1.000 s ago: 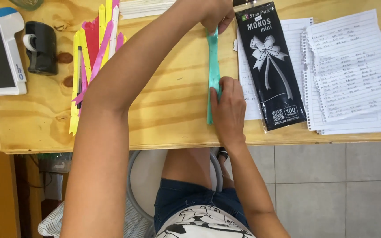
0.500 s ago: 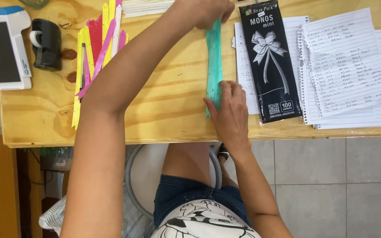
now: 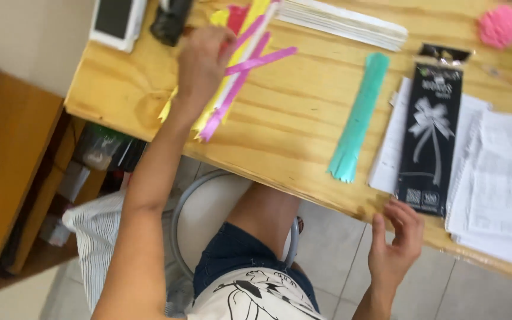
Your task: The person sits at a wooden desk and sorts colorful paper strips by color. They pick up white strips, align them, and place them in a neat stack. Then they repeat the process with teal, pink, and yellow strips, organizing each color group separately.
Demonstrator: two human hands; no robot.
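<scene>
My left hand [image 3: 204,59] reaches across to a fanned pile of yellow, pink, purple and white ribbon strips [image 3: 241,56] at the table's far left. Its fingers curl onto the pile, and their tips are hidden. One purple strip [image 3: 265,59] sticks out sideways from under the hand. A teal ribbon strip [image 3: 360,115] with a notched end lies flat and alone on the wooden table [image 3: 291,136]. My right hand [image 3: 393,243] hovers at the table's front edge with fingers apart and nothing in it, just below a black packet of bows [image 3: 431,136].
Lined papers and a notebook [image 3: 502,178] lie under and right of the packet. At the back are a stack of white strips [image 3: 345,22], a pink ball [image 3: 501,25], a white device [image 3: 117,21] and a black tape dispenser [image 3: 170,18]. A wooden cabinet [image 3: 7,178] stands at left.
Both hands have let go of the teal strip, which now lies free. My left hand moved left to the coloured pile and my right hand dropped to the table's edge. The view tilted.
</scene>
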